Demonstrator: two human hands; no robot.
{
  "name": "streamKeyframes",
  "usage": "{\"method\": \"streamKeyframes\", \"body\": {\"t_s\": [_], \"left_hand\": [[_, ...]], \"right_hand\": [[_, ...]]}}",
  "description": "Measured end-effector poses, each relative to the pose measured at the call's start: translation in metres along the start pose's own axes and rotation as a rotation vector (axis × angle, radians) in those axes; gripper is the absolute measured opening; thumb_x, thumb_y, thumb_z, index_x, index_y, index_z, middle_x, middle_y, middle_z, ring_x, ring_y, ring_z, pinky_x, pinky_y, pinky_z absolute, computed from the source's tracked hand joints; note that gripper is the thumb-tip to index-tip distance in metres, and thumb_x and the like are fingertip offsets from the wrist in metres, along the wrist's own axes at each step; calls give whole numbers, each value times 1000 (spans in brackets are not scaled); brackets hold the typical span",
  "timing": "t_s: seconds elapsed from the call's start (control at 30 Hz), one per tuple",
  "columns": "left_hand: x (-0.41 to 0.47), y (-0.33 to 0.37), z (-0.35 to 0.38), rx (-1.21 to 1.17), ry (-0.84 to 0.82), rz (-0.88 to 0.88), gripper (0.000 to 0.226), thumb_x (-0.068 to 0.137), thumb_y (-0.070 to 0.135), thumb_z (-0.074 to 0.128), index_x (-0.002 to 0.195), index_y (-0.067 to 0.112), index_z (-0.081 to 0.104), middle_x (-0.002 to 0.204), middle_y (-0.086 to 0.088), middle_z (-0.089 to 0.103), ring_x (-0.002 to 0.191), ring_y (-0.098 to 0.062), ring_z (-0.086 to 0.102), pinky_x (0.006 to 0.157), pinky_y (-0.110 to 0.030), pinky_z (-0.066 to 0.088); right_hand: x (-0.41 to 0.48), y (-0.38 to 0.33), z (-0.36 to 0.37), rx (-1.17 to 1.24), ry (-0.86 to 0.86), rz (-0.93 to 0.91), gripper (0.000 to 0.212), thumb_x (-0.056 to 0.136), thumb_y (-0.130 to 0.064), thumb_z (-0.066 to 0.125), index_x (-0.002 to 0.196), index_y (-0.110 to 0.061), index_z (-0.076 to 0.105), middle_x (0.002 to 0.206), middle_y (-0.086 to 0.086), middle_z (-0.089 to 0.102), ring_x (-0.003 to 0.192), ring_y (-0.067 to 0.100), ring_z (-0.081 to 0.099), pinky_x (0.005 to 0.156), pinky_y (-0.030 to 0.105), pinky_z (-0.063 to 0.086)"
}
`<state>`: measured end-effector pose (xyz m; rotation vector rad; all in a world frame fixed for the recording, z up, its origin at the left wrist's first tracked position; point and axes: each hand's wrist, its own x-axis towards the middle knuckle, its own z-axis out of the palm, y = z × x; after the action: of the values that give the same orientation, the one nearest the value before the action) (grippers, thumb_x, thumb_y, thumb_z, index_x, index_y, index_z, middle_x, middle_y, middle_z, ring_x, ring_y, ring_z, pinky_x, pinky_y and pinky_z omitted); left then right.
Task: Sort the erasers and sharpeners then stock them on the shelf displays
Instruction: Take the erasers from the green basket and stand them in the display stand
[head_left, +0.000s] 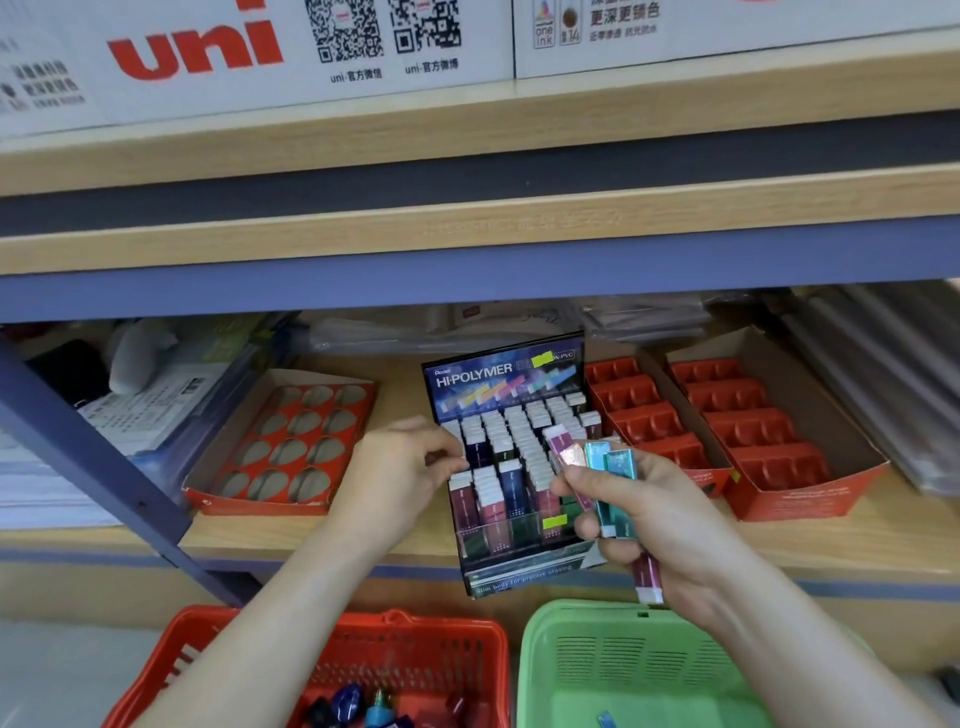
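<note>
A dark Hi-Polymer eraser display box (506, 371) stands on the wooden shelf, its slots packed with slim erasers in coloured sleeves (524, 441). My right hand (660, 519) grips a fan of several slim erasers (608, 467), pink and teal, in front of the box's right side. My left hand (405, 462) is at the box's left edge, fingers pinched on an eraser in the left column; the fingertips hide it. Below, a red basket (415, 660) holds sharpeners (348, 701). A green basket (613, 670) holds one blue piece (605, 719).
An orange tray with oval holes (291, 441) lies left of the box. Two orange compartment trays (644, 415) (769, 447) lie to its right. Papers and plastic sleeves fill the shelf's far left and back. A blue shelf post (98, 462) slants at left.
</note>
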<state>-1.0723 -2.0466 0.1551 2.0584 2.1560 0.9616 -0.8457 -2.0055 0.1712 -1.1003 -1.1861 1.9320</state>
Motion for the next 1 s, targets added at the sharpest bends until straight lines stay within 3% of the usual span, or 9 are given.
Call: {"method": "streamKeyframes", "body": {"t_s": [0.1,0.2,0.3,0.4,0.57,0.67,0.77,0.87,1.0], "left_hand": [[1,1,-8,40,-65,0,10,85,13,71,92,17,77,92,10,67,88,-5,59,84,-24,49],[-2,15,-17,-64,-38,-123,17,92,20,60,102,22,74,99,15,69,93,1,59,81,-14,43],[-7,44,-22,-418,-115,-268,19,88,37,62,93,24,75,83,12,73,77,-5,67,73,-26,53],[-14,65,-22,-629,-227,-333,14,81,27,71,88,16,75,73,-1,73,60,-15,65,60,-25,55],[-17,64,-26,-789,22,-453,6,80,3,71,86,3,72,74,-15,72,63,-20,68,59,-23,56],[-17,51,-35,-665,157,-434,8,80,2,72,82,11,73,73,-9,73,66,-19,70,64,-27,58],[-22,43,-37,-426,156,-392,17,80,9,74,76,25,73,69,7,72,67,-12,69,70,-32,58],[-26,39,-35,-281,150,-360,22,80,14,75,72,34,69,64,17,69,64,-4,65,68,-25,55],[-28,36,-35,-176,142,-306,26,80,17,76,70,39,65,62,20,66,66,0,63,63,-12,47]], "right_hand": [[-4,2,3,-32,-17,-2,17,90,-14,65,105,-7,62,92,9,75,50,11,56,34,16,30],[-8,3,4,-72,-58,-23,17,91,-17,64,105,-8,63,94,10,75,49,10,53,36,16,28],[-11,4,7,-185,-124,-68,10,92,-18,63,101,-13,65,93,9,75,49,9,44,38,16,27],[-13,4,11,-256,-185,-113,11,93,-17,63,102,-16,69,91,9,75,49,9,42,39,15,29],[-16,5,10,-257,-148,-114,12,95,-20,60,99,-14,70,90,5,74,49,8,39,39,17,26],[-16,6,6,-153,-52,-43,11,95,-17,59,100,-10,66,85,4,71,48,8,39,38,17,25],[-17,8,2,36,-13,56,5,92,-5,55,97,-4,55,75,7,59,45,10,40,34,16,21],[-18,13,-2,185,-17,137,14,91,0,52,104,-5,52,72,9,55,43,12,42,29,15,22],[-23,16,-5,261,-31,201,20,94,-7,57,113,-6,53,70,12,61,45,17,53,28,13,26]]}}
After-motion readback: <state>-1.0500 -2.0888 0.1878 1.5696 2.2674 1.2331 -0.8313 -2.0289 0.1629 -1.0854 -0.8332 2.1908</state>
